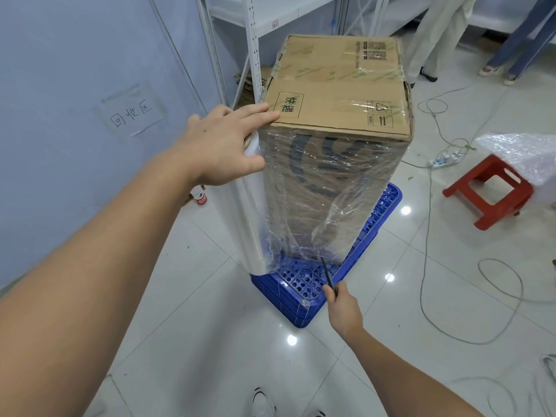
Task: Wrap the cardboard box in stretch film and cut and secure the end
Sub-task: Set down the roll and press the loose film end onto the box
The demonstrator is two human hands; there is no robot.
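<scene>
Cutting step: film (304,206) held taut at box (340,94) by left hand (222,145), fingers straight; blade (328,275) gripped by right hand (343,308). Next: film to be sliced near base.

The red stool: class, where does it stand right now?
In the head view the red stool stands on the tiled floor at the right, beyond the cardboard box, with crumpled plastic wrap lying on its top.

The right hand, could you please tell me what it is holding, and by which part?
The right hand grips a thin dark cutting tool by its lower end; its blade points toward the stretch film.
</scene>
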